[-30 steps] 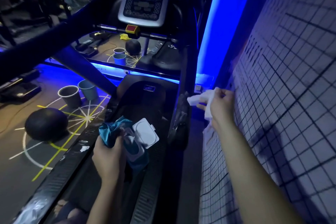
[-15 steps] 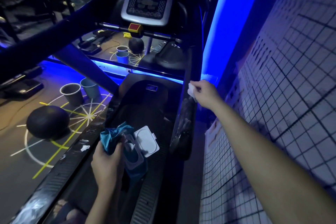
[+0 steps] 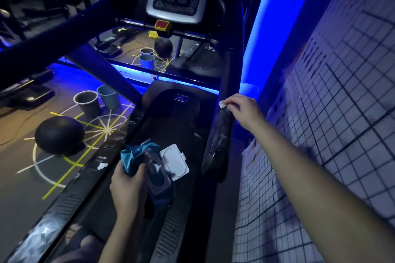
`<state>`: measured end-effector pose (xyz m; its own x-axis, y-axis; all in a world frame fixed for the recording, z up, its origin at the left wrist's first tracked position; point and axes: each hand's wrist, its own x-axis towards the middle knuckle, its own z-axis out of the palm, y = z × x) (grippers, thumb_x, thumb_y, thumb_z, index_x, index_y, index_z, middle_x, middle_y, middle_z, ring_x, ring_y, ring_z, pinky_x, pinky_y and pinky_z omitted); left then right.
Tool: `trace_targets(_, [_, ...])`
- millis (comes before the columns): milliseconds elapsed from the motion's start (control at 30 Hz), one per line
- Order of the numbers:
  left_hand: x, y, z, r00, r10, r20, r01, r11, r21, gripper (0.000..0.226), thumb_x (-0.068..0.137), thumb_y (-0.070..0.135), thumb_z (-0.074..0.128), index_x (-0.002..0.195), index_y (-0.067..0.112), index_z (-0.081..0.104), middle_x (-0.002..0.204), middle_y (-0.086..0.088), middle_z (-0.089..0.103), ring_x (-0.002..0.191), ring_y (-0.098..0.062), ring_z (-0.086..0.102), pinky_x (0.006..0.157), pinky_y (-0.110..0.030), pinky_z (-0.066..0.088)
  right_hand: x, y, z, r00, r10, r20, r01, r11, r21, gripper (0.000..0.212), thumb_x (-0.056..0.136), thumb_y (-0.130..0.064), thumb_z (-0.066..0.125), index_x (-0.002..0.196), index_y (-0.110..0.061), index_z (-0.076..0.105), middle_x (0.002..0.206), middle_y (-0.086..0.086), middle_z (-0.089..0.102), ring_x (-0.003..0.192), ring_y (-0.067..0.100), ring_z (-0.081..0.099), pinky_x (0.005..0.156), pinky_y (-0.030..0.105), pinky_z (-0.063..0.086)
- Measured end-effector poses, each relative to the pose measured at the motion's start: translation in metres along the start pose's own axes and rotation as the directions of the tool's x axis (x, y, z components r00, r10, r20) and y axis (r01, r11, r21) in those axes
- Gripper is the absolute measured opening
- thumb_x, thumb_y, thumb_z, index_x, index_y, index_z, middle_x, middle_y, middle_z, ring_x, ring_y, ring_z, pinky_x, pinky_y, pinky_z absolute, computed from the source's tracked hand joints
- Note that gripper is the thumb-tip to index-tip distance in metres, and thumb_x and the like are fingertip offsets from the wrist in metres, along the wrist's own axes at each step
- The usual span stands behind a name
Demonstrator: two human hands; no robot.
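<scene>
The right hand swung its pinched wipe onto the one o'clock handrail, wiping started; the left hand gripped the pack.

Wipes pack over the belt (buckets left), wall right.

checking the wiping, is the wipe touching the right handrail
Touching: head view shows the wipe under the right hand pressed on top of the handrail.

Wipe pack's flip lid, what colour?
White flip lid, open on the blue wipe pack in the left hand. Shows best in the head view.
</scene>
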<state>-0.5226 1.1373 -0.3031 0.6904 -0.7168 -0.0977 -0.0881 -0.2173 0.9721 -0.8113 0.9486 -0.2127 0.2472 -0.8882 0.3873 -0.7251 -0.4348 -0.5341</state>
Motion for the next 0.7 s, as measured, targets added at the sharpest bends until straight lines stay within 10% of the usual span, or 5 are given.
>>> trace_targets(433, [-0.009, 0.01, 0.01, 0.999, -0.002, 0.045, 0.005, 0.998, -0.058, 0.014, 0.092, 0.038, 0.08, 0.097, 0.028, 0.072, 0.09, 0.009, 0.075, 0.091, -0.023, 0.071, 0.085, -0.047, 0.056, -0.064, -0.021, -0.01, 0.999, -0.042, 0.032, 0.035, 0.979, 0.201, 0.025, 0.092, 0.003, 0.064, 0.099, -0.015, 0.08, 0.1, -0.007, 0.075, 0.098, 0.006, 0.069, 0.089, 0.027, 0.055])
trace_targets(700, [-0.015, 0.009, 0.01, 0.999, 0.008, 0.048, -0.005, 0.998, -0.057, 0.01, 0.09, 0.034, 0.082, 0.091, 0.029, 0.073, 0.082, 0.009, 0.076, 0.085, -0.017, 0.072, 0.084, -0.047, 0.057, -0.016, -0.009, -0.029, 0.95, 0.304, -0.076, -0.243, 0.868, 0.433, 0.035, 0.094, -0.005, 0.059, 0.103, -0.034, 0.075, 0.103, -0.006, 0.074, 0.101, 0.016, 0.07, 0.099, 0.035, 0.054])
